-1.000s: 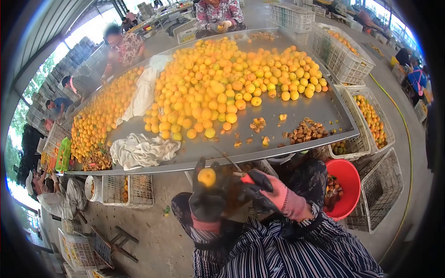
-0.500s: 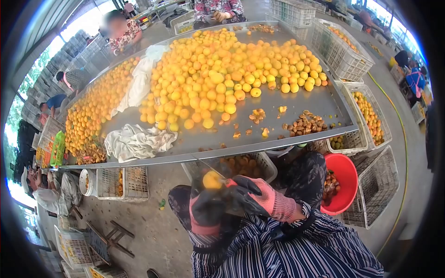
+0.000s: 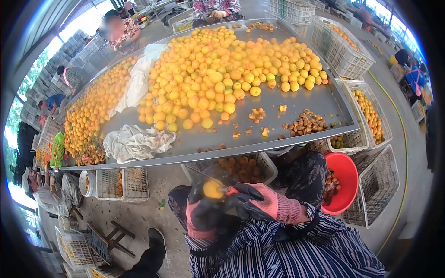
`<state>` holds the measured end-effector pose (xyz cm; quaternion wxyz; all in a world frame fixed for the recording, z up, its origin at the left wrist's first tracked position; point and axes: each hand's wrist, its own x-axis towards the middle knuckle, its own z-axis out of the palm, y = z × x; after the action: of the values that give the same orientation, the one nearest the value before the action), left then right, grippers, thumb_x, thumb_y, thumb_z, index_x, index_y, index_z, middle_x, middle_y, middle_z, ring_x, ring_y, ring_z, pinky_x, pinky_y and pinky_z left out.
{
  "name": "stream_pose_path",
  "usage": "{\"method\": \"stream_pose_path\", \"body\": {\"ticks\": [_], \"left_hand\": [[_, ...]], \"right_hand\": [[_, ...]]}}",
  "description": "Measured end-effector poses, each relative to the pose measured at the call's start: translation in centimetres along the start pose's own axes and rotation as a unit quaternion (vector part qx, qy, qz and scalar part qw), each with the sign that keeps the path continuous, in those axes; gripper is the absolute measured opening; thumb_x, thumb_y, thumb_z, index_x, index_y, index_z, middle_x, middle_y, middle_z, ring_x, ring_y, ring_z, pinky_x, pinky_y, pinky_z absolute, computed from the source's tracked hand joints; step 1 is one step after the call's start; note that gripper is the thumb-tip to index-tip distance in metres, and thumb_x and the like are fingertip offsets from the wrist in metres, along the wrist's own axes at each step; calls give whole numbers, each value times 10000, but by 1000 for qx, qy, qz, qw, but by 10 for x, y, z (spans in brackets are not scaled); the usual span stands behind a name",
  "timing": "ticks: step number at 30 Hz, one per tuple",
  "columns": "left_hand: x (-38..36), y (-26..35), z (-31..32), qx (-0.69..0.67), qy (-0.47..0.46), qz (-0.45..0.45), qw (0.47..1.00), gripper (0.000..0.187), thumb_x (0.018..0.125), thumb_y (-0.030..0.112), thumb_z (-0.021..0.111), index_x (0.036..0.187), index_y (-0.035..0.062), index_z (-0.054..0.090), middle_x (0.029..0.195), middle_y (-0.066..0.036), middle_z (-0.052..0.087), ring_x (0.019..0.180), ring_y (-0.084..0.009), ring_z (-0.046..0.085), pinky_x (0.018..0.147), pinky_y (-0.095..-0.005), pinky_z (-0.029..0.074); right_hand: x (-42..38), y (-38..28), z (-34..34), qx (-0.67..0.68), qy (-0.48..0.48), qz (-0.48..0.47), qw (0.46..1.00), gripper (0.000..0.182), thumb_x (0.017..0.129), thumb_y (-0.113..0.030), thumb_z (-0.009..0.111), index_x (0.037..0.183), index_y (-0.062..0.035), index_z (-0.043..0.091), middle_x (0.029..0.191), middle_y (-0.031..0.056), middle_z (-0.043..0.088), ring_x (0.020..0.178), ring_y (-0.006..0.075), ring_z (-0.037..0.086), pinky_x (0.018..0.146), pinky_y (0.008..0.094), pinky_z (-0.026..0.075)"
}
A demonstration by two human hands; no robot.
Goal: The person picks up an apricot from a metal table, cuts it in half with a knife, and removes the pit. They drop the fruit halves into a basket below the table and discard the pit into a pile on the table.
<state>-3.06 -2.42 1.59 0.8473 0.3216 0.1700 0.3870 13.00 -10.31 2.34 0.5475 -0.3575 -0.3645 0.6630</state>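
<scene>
My left hand (image 3: 200, 208), in a pink glove with a dark coated palm, grips an orange-yellow apricot (image 3: 213, 189). The fingers wrap round the fruit from the left and below. My right hand (image 3: 255, 200), gloved alike, is closed on a slim knife with a red handle (image 3: 231, 190). Its thin blade (image 3: 200, 172) reaches up and left past the top of the apricot. Both hands are close together above my lap, just in front of the metal table (image 3: 287, 106). A large heap of apricots (image 3: 204, 88) covers the table's middle.
On the table lie a crumpled white cloth (image 3: 139, 142) and a pile of brown pits (image 3: 306, 123). A crate of dark orange fruit (image 3: 264, 169) stands under the near edge. A red bucket (image 3: 345, 180) is at my right knee. Another person's shoe (image 3: 156, 240) is behind left.
The apricot and my left hand have dropped slightly, with the knife's handle now close against the fruit. Another person's dark leg and shoe have come in from the bottom left.
</scene>
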Motion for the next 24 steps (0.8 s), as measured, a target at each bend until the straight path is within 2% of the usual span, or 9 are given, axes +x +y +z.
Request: {"method": "stream_pose_path", "body": {"ticks": [5, 10, 11, 12, 13, 15, 17, 19, 24], "left_hand": [[7, -1, 12, 167, 65, 43, 983, 515, 787, 189, 591, 1217, -45, 430, 1070, -127, 566, 908, -200, 569, 773, -287, 480], [14, -4, 3, 99, 48, 17, 994, 458, 815, 171, 552, 1210, -31, 439, 1058, -183, 566, 947, -260, 580, 828, -342, 490], [15, -7, 8, 46, 59, 14, 997, 428, 825, 176, 547, 1191, -26, 453, 1035, -169, 577, 937, -256, 582, 832, -348, 488], [18, -18, 6, 205, 76, 96, 971, 375, 845, 181, 546, 1164, -2, 469, 1098, -136, 554, 970, -246, 563, 888, -383, 463], [21, -21, 5, 206, 72, 99, 971, 375, 845, 181, 546, 1164, -2, 469, 1098, -136, 554, 970, -246, 563, 888, -383, 463], [24, -22, 3, -153, 89, 80, 981, 376, 860, 196, 549, 1184, 29, 459, 1172, -100, 510, 1081, -243, 508, 975, -431, 392], [22, -16, 4, -152, 69, 81, 983, 383, 866, 206, 546, 1200, 51, 441, 1215, -80, 461, 1177, -245, 438, 1049, -450, 295], [25, -14, 9, -148, 3, 96, 984, 413, 859, 194, 554, 1225, 61, 415, 1210, -84, 452, 1198, -260, 423, 1071, -461, 247], [22, -10, 21, -160, -11, 99, 982, 410, 860, 190, 554, 1219, 64, 402, 1222, -87, 427, 1212, -268, 401, 1077, -464, 229]], "right_hand": [[6, -5, -7, -247, 29, -60, 967, 335, 836, -76, 540, 1150, 31, 492, 940, 111, 621, 863, 147, 588, 747, 272, 462], [1, -17, -8, -395, 17, -86, 914, 338, 796, -103, 566, 1103, 16, 489, 894, 142, 618, 863, 294, 609, 724, 338, 480], [-1, -21, -1, -522, 55, -80, 847, 355, 787, -123, 574, 1104, 2, 475, 872, 141, 612, 849, 317, 596, 711, 359, 480], [-3, -23, 3, -639, 92, -71, 761, 373, 778, -142, 583, 1105, -12, 462, 849, 139, 605, 836, 340, 583, 699, 379, 480], [-1, -23, -4, -640, 95, -74, 759, 373, 778, -142, 583, 1105, -12, 462, 849, 139, 605, 836, 340, 583, 699, 379, 480], [7, -20, -24, -634, 310, -79, 704, 415, 779, -193, 592, 1125, -34, 429, 822, 129, 596, 801, 325, 588, 658, 400, 473], [3, -22, -27, -563, 312, -55, 763, 393, 783, -129, 583, 1136, -16, 453, 852, 147, 605, 824, 305, 603, 696, 374, 480], [0, -18, -20, -335, 140, -171, 916, 372, 789, -59, 562, 1148, -2, 479, 876, 177, 605, 835, 283, 614, 731, 330, 473], [-11, -20, 0, -311, 36, -73, 947, 308, 799, -65, 561, 1096, -1, 508, 866, 197, 591, 829, 327, 604, 702, 317, 454]]}}
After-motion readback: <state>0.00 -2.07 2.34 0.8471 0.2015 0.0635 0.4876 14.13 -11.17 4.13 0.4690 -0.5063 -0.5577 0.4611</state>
